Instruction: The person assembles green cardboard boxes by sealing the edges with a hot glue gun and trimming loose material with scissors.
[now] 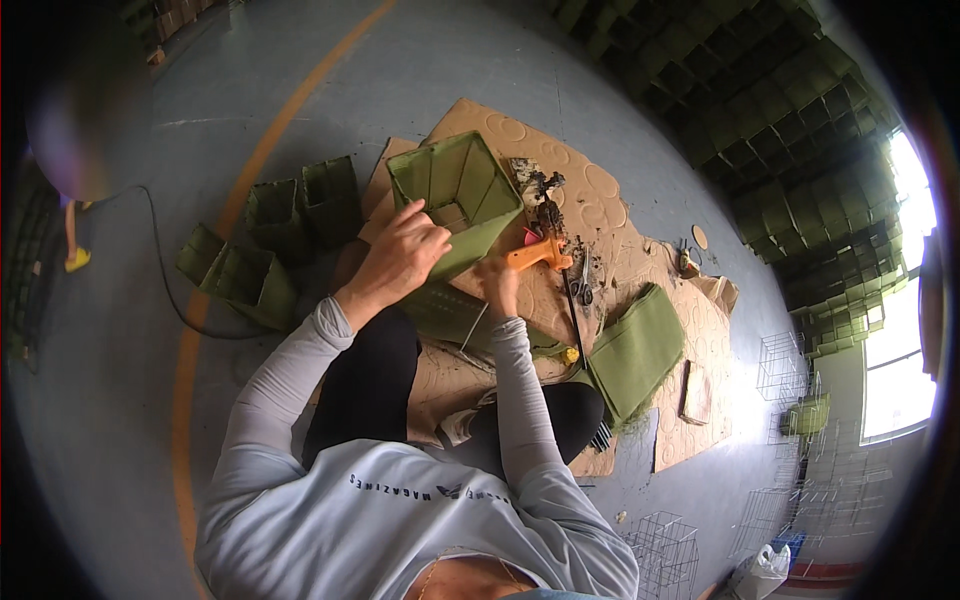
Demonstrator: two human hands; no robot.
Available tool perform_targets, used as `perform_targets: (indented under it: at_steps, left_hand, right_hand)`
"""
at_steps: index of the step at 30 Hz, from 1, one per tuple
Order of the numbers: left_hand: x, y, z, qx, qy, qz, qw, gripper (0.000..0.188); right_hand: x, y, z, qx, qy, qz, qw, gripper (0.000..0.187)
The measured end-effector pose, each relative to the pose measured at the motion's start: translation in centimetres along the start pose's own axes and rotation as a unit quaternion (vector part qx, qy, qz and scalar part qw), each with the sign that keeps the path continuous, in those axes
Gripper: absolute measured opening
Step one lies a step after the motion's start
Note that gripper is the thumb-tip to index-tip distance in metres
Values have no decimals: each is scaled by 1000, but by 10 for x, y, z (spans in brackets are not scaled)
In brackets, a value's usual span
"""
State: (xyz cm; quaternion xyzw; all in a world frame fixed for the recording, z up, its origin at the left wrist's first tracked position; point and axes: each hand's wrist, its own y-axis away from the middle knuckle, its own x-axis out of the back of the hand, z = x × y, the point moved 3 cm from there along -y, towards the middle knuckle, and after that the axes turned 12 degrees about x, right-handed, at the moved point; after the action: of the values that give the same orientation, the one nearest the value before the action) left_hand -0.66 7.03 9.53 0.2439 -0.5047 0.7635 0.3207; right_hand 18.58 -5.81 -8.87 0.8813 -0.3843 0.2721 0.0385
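Observation:
A green, open-topped fabric box (480, 240) stands tilted in front of me, its inside showing pale panels. My left hand (400, 258) is closed at the box's near-left rim, with the index finger at the opening. Against the box's near right side, my right hand (497, 282) is curled into a fist; what it holds, if anything, is hidden. The orange handle of a glue gun (540, 254) lies right beside that fist. Below the fist a thin metal rod (474, 328) slants down; whether it is held I cannot tell.
Several green boxes (275, 210) stand at left near a black cable (160, 260). Cardboard sheets (585, 180) cover the floor. Scissors (584, 292) and a dark, clumped mass (545, 185) lie beyond the glue gun. Green panels (635, 355) are stacked at right; wire frames (665, 555) stand farther off.

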Motion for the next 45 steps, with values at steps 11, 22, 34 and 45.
perform_targets:
  at_steps: [11, 22, 34, 45]
  left_hand:
    - [-8, -6, 13, 8, -6, -26, 1000, 12]
    - [-12, -69, -143, 401, 310, -7, 862, 42]
    - [-24, -76, -117, 375, 398, -35, 837, 29]
    - [33, -28, -112, 366, 480, 61, 795, 27]
  right_hand:
    - [82, -44, -170, 235, 173, 108, 950, 29]
    - [77, -36, -171, 252, 198, 156, 934, 23]
    - [92, -87, -184, 310, 159, 92, 933, 18]
    - [108, -89, -134, 242, 43, 214, 946, 26]
